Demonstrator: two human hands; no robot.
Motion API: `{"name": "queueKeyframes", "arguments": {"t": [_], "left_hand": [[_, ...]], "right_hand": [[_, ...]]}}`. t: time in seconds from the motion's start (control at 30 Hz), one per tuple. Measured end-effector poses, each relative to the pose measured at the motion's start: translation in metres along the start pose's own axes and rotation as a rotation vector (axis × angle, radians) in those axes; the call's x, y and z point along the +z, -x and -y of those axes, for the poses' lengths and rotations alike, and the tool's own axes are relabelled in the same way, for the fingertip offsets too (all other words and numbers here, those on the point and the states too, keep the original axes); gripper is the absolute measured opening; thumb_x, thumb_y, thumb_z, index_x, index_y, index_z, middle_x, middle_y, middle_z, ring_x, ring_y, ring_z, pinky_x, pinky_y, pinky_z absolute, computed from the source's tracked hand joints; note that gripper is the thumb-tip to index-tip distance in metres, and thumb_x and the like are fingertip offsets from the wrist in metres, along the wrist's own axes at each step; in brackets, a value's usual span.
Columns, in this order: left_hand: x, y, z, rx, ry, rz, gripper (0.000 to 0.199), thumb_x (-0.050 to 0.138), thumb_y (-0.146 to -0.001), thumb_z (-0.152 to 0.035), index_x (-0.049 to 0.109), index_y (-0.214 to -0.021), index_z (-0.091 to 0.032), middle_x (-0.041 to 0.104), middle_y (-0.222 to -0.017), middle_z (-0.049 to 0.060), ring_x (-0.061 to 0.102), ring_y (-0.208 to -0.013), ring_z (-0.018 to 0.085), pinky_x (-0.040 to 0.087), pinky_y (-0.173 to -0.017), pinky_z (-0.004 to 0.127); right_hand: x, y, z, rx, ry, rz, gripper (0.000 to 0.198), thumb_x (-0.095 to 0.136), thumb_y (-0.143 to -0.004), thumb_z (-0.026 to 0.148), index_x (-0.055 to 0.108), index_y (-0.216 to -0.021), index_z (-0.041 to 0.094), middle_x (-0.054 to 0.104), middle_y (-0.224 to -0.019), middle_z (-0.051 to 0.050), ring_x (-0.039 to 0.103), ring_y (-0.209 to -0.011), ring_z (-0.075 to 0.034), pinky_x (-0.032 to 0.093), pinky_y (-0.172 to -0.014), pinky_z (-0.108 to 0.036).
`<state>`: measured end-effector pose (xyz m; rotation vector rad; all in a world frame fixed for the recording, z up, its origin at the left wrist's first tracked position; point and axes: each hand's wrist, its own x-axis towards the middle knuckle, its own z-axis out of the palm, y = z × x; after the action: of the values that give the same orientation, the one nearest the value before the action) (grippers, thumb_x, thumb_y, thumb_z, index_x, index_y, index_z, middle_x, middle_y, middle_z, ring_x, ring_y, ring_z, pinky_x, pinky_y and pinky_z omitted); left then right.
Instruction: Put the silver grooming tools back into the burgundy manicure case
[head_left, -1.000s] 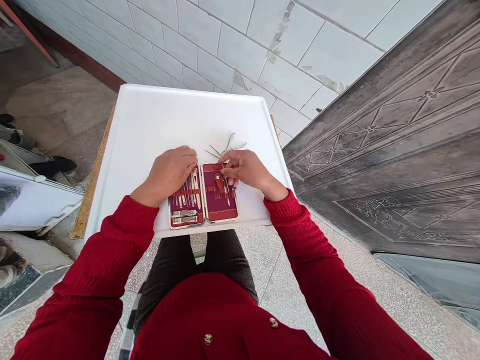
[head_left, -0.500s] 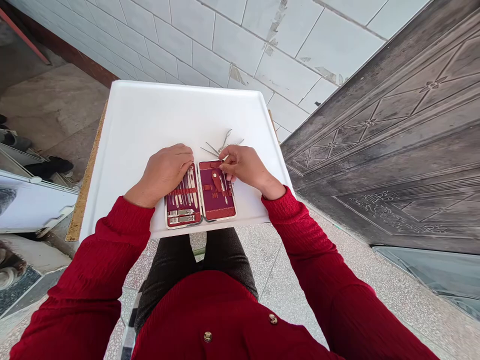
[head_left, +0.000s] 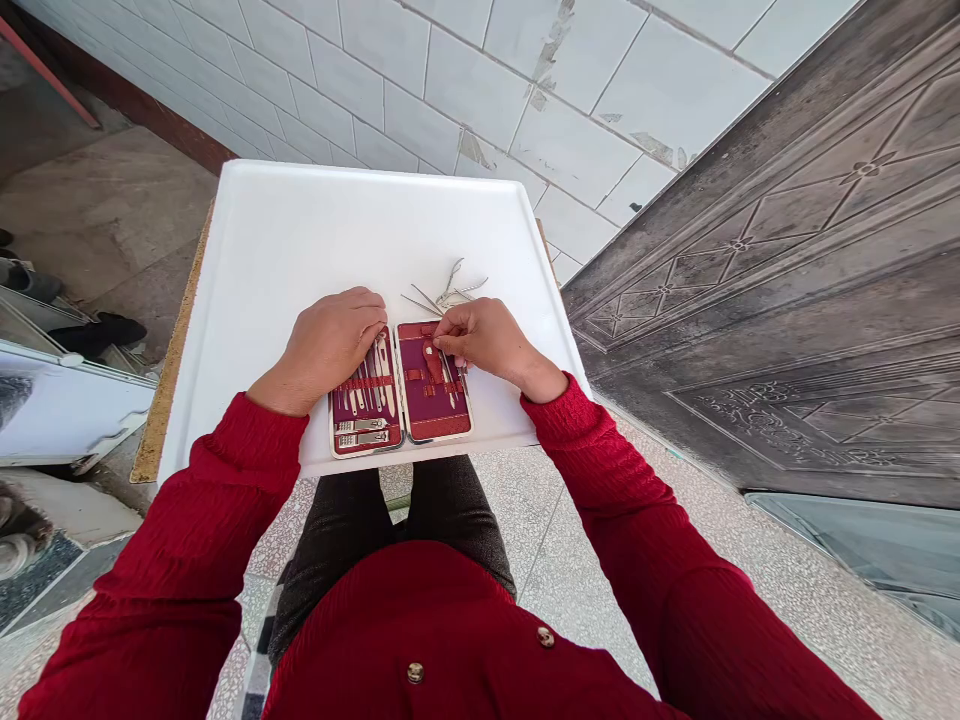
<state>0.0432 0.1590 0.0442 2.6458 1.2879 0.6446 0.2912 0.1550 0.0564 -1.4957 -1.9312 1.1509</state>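
Note:
A manicure case point(head_left: 441, 430) with a red and purple lining lies open like a book on the white table. My left hand point(head_left: 335, 338) grips the far left edge of the case, fingers curled over it. Under it, the left half holds several slim metal tools point(head_left: 375, 385) in a red loop, with two nail clippers point(head_left: 363, 432) nearest me. My right hand point(head_left: 484, 342) is above the right half, thumb and forefinger pinched beside a red leather strap point(head_left: 433, 364) with a snap. A thin metal tool point(head_left: 450, 386) lies there; whether the fingertips hold it is hidden.
Silver cuticle nippers point(head_left: 454, 285) and other thin metal tools lie just beyond the case on the white table point(head_left: 345, 230). A white tiled wall point(head_left: 465, 90) rises behind. A dark carved door point(head_left: 787, 260) stands at the right.
My right hand has shifted slightly left and toward me, its fingertips now close to the strap's snap. My left hand and the case have stayed put.

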Motion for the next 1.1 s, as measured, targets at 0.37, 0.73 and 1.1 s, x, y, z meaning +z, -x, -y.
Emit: {"name": "queueKeyframes", "arguments": {"t": [0.37, 0.73, 1.1], "left_hand": [[0.002, -0.001, 0.002, 0.002, -0.002, -0.012, 0.037, 0.040, -0.106, -0.025, 0.075, -0.097, -0.020, 0.078, -0.116, 0.008, 0.071, -0.104, 0.027, 0.057, -0.085, 0.042], [0.000, -0.002, 0.000, 0.011, -0.011, 0.011, 0.033, 0.043, -0.103, -0.022, 0.075, -0.095, -0.020, 0.078, -0.113, 0.008, 0.071, -0.106, 0.027, 0.057, -0.087, 0.043], [0.001, -0.001, 0.000, -0.005, -0.039, 0.038, 0.032, 0.044, -0.101, -0.020, 0.075, -0.096, -0.018, 0.077, -0.118, 0.010, 0.071, -0.106, 0.028, 0.057, -0.086, 0.043]], "right_hand": [[-0.003, 0.005, 0.013, -0.056, 0.275, -0.025, 0.022, 0.071, -0.082, 0.017, 0.068, -0.061, 0.020, 0.065, -0.062, 0.002, 0.053, -0.060, -0.011, 0.037, -0.064, -0.030], [-0.008, -0.020, 0.004, -0.041, 0.412, -0.264, 0.012, 0.068, -0.089, 0.020, 0.077, -0.081, 0.019, 0.074, -0.077, 0.000, 0.062, -0.071, -0.016, 0.038, -0.065, -0.029], [0.001, -0.040, 0.025, 0.091, 0.790, -0.164, 0.020, 0.060, -0.095, 0.019, 0.079, -0.091, 0.017, 0.079, -0.093, -0.012, 0.067, -0.084, -0.025, 0.039, -0.067, -0.033]]}}
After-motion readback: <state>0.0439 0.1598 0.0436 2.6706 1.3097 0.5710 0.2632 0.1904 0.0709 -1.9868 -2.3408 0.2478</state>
